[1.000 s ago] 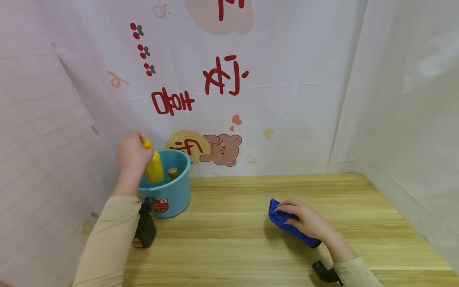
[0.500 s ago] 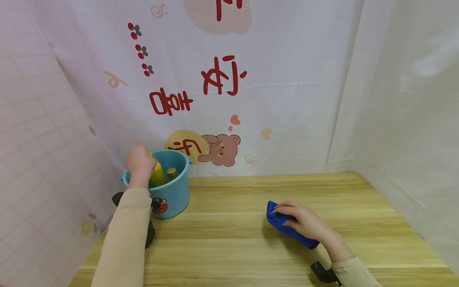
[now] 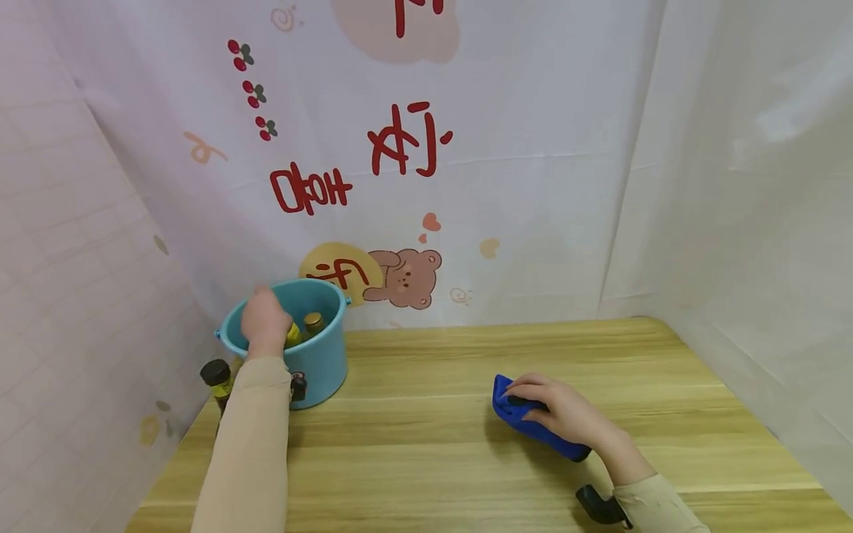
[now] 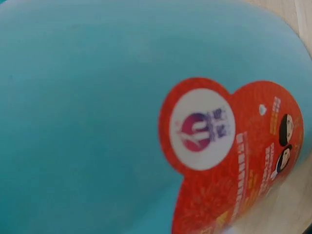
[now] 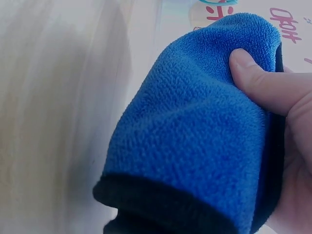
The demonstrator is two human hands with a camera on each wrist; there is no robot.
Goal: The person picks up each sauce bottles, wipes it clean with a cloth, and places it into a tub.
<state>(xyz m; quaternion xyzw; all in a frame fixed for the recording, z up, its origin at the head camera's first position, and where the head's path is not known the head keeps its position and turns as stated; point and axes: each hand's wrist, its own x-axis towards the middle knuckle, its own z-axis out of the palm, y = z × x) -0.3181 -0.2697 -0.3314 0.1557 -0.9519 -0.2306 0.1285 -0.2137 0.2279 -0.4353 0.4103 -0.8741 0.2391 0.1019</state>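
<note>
In the head view my left hand reaches down inside the light blue bucket, fingers curled and mostly hidden. Beside it shows a small part of the yellow bottle it grips. A second bottle with a gold cap stands in the same bucket. My right hand holds a folded blue towel above the table. In the right wrist view the thumb presses on the towel's fluffy side, and black trim edges it. Only the bucket's wall and red sticker fill the left wrist view.
A dark-capped bottle stands left of the bucket, partly behind the left sleeve. The wooden table ends at a printed white curtain, with white curtain on both sides too.
My left hand has lowered the yellow bottle deeper into the bucket, leaving little of it visible. The capped bottle at left has come out from behind the arm. My right hand stays on the towel.
</note>
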